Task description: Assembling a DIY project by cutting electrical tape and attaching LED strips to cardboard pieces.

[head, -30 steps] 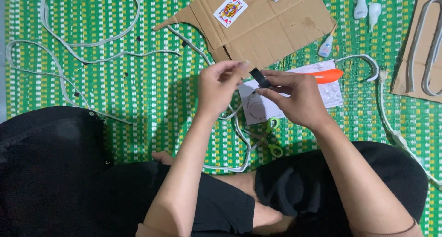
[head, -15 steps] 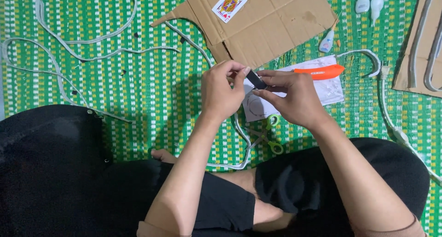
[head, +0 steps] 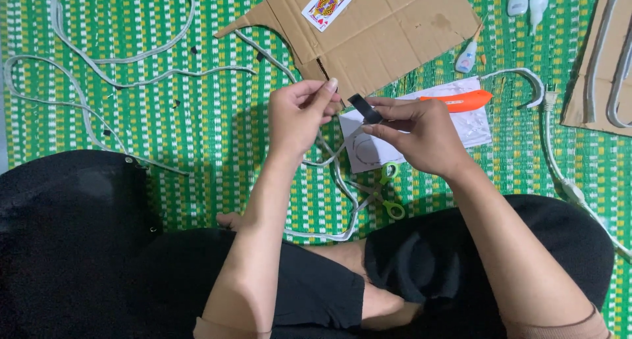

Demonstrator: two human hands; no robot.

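Black strip (head: pixel 364 108), just below the cardboard sheet (head: pixel 388 36), now sits pinched in the right hand (head: pixel 418 135) alone, since the left hand (head: pixel 299 115) has pulled slightly away, fingertips narrowly closed on nothing visible, suggesting a regrip.
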